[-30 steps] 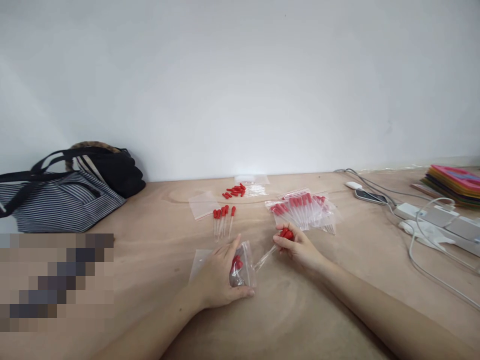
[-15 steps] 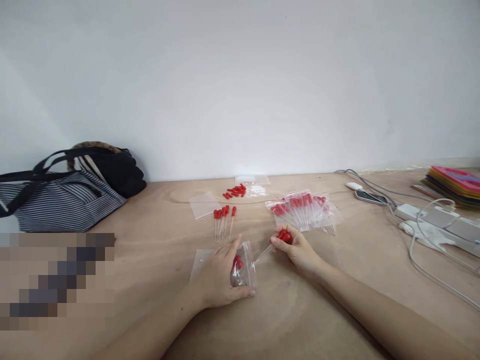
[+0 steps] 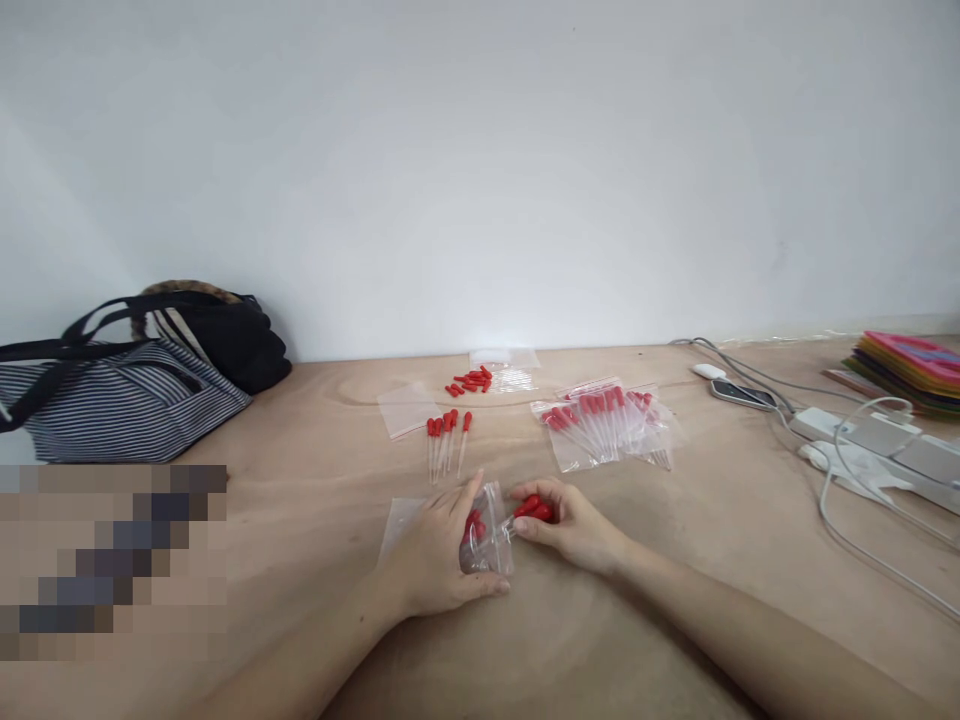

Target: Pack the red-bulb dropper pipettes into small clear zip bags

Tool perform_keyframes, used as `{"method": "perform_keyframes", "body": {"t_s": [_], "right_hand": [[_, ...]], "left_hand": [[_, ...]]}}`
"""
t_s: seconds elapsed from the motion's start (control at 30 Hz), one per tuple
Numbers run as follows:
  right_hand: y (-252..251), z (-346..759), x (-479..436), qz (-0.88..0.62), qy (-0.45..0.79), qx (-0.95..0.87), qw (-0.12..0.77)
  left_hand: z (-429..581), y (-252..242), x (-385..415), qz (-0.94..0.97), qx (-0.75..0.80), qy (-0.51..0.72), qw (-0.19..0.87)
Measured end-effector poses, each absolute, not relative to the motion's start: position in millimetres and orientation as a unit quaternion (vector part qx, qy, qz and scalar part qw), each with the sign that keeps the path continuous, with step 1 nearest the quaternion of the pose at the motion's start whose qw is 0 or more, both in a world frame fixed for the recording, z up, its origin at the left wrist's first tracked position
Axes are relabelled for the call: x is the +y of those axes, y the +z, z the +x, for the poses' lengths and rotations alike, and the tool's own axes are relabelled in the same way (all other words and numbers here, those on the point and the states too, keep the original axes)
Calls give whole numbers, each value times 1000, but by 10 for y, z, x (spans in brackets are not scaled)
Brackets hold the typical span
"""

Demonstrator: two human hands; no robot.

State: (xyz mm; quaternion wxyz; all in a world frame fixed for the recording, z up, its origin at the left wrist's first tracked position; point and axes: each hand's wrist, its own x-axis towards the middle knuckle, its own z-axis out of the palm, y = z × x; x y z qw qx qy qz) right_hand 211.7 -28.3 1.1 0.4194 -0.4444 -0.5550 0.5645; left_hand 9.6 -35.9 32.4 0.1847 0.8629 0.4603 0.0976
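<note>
My left hand [image 3: 431, 555] curves around a clear zip bag [image 3: 495, 550], thumb along its lower side and fingers along its upper side. Red bulbs [image 3: 474, 526] show inside the bag, partly hidden by the hand. Pinched in my right hand [image 3: 574, 525] are droppers [image 3: 534, 507] with red rubber bulbs and clear glass tubes. Their tubes point left into the bag's mouth; the tips are hard to make out. Beyond the bag, several assembled droppers [image 3: 448, 440] lie side by side. Filled zip bags of droppers [image 3: 592, 425] overlap to the right of them.
Loose red bulbs [image 3: 471, 381] and glass tubes [image 3: 512, 379] lie near the wall. A flat zip bag [image 3: 407, 409] is at their left. A striped bag [image 3: 142, 400] stands far left; a phone [image 3: 742, 394], a power strip with cables [image 3: 877, 440] and coloured sheets [image 3: 907, 370] are right.
My right hand has moved left and slightly nearer to me, bringing the droppers' tubes into the bag's mouth. My left hand has stayed on the bag.
</note>
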Motion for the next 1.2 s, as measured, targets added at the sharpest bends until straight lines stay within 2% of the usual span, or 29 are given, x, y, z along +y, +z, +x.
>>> {"method": "perform_keyframes", "body": {"t_s": [0.23, 0.33, 0.43, 0.67, 0.87, 1.0, 1.2], "right_hand": [[15, 2187, -295, -362, 650, -544, 387], [13, 2161, -284, -406, 607, -560, 393], [18, 2111, -288, -438, 568, -601, 352], [65, 2130, -310, -361, 572, -671, 305], [44, 2131, -303, -397, 567, -650, 314], [28, 2134, -305, -380, 588, -642, 312], [-4, 2240, -283, -381, 617, -612, 314]], "left_hand": [[98, 328, -361, 864, 458, 99, 184], [95, 326, -361, 863, 459, 105, 182], [95, 313, -361, 865, 455, 116, 178], [134, 341, -354, 876, 448, 114, 135], [-253, 317, -404, 897, 405, 108, 140], [-508, 254, -510, 874, 441, 114, 168], [-280, 292, -533, 865, 454, 114, 183]]}}
